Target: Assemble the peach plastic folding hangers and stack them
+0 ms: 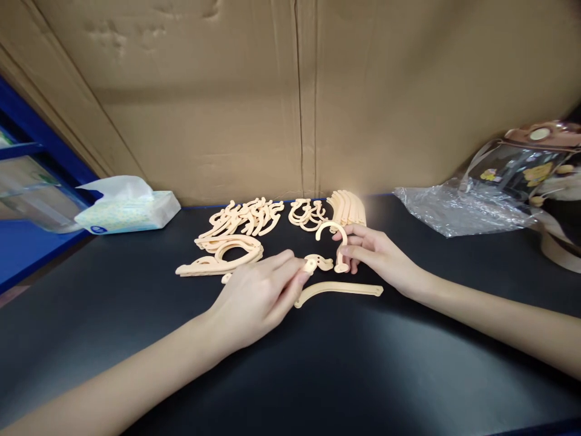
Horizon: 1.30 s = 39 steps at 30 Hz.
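Note:
My right hand (pixel 365 248) pinches a cream plastic hanger hook (pixel 342 233), its curve upward and its flat rounded foot at the bottom. Between the closed thumb and fingers of my left hand (pixel 261 290) is a cream hanger arm, whose rounded end (pixel 310 265) pokes out toward the hook; the rest of it is mostly hidden by the hand. The two pieces are apart. A small curved piece with holes (pixel 321 261) lies on the table between the hands. Just in front of them rests a loose curved hanger arm (pixel 338 287).
Behind my hands lie piled notched arms (pixel 247 217), several hooks (pixel 306 213) and a stack of curved arms (pixel 347 207). Folded hangers (pixel 218 266) sit left. A tissue pack (pixel 129 209) stands far left; a plastic bag (pixel 458 209) and clear bottle (pixel 503 163) are right. Cardboard (pixel 218 103) backs the black table (pixel 340 375).

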Motion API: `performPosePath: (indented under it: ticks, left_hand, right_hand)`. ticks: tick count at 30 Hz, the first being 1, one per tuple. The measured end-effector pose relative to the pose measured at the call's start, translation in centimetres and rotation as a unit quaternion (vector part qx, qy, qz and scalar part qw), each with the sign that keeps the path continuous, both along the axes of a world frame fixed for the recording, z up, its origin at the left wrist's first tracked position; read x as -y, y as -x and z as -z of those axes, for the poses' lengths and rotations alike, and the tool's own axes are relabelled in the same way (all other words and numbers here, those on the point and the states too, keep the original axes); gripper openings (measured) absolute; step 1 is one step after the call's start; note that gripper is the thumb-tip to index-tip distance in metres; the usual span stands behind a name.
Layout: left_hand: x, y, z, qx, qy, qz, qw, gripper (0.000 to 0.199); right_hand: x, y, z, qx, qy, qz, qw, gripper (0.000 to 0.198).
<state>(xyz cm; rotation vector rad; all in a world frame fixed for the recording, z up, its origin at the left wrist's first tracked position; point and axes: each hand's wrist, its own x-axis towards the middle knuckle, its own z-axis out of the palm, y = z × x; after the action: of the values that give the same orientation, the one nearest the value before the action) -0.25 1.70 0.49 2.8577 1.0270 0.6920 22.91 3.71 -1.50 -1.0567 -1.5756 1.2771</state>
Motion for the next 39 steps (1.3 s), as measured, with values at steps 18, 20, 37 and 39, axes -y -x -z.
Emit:
performPosePath:
  ticks: [18, 20, 37, 39]
  left_hand:
    - [-0.93, -0.23, 0.91, -0.023, 0.003, 0.032, 0.999, 0.02]
    - [-0.87, -0.28, 0.7, -0.033, 0.016, 0.035, 0.999, 0.023]
    - [-0.79, -0.29, 0.92, -0.021, 0.002, 0.056, 0.998, 0.02]
    - [-0.71, -0.25, 0.92, -0.023, 0.006, 0.06, 0.998, 0.02]
  right_hand:
    - [-0.14, -0.33, -0.08, -0.063, 0.046, -0.036, 0.996, 0.016]
    - [-0.16, -0.36, -0.06, -0.061, 0.047, -0.037, 0.996, 0.018]
    - [-0.25, -0.31, -0.2, -0.082, 0.06, -0.031, 0.994, 0.01]
    - [-0.18, -0.35, -0.25, -0.086, 0.063, -0.031, 0.994, 0.01]
